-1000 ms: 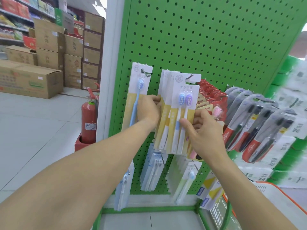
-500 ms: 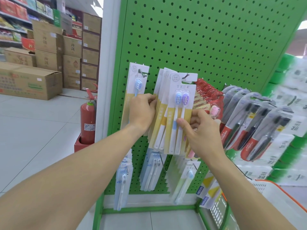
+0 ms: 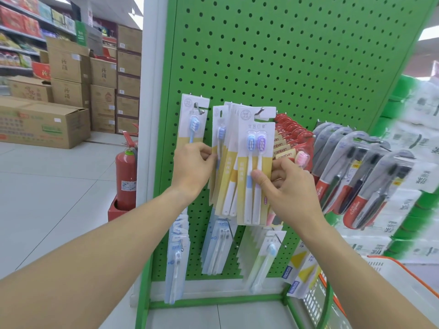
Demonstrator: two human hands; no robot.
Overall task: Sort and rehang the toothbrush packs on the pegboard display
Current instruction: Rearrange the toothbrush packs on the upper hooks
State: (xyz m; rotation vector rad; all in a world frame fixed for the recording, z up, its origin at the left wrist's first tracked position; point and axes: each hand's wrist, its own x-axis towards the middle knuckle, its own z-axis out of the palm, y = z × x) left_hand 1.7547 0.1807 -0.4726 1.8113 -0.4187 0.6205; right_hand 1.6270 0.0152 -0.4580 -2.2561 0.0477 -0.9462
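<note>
A green pegboard (image 3: 273, 55) carries toothbrush packs on hooks. My left hand (image 3: 193, 166) pinches the left edge of a fanned stack of white-and-yellow packs (image 3: 225, 162) on the middle hook. My right hand (image 3: 285, 184) holds the front twin toothbrush pack (image 3: 255, 143), thumb on its face, fingers behind it. A single blue-brush pack (image 3: 193, 117) hangs on the hook to the left. Red packs (image 3: 288, 138) hang right of the stack, partly hidden by my right hand.
Black-and-red toothbrush packs (image 3: 361, 176) stick out at the right. Pale packs (image 3: 218, 245) hang on the lower row. A red fire extinguisher (image 3: 126, 176) stands left of the board, with cardboard boxes (image 3: 42, 122) beyond. An orange-rimmed white basket (image 3: 389, 281) is at lower right.
My left hand has shifted from behind the stack to its left edge, spreading the rear packs apart. My right hand keeps hold of the front twin pack.
</note>
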